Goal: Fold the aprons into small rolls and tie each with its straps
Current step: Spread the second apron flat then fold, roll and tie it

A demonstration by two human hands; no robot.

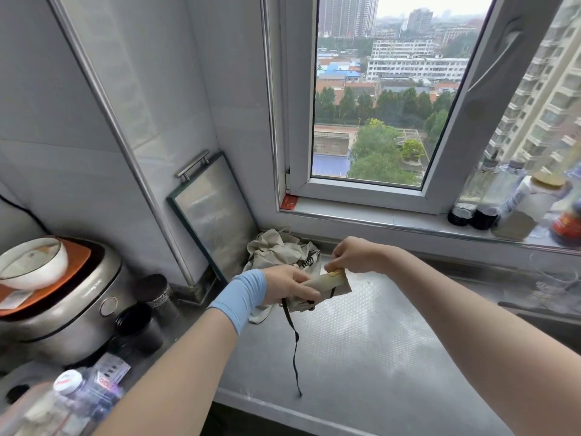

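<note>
Above the textured steel counter (361, 335), near its back-left corner, the left hand (287, 283) grips one end of a beige rolled cloth apron (330, 286). The right hand (352, 254) pinches the roll's upper edge. A thin black strap (294, 338) dangles toward the front edge. A crumpled beige apron (278, 248) lies behind.

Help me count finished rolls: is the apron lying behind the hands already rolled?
No, the second apron lies crumpled on the counter, while the left hand and right hand hold the rolled apron.
</note>
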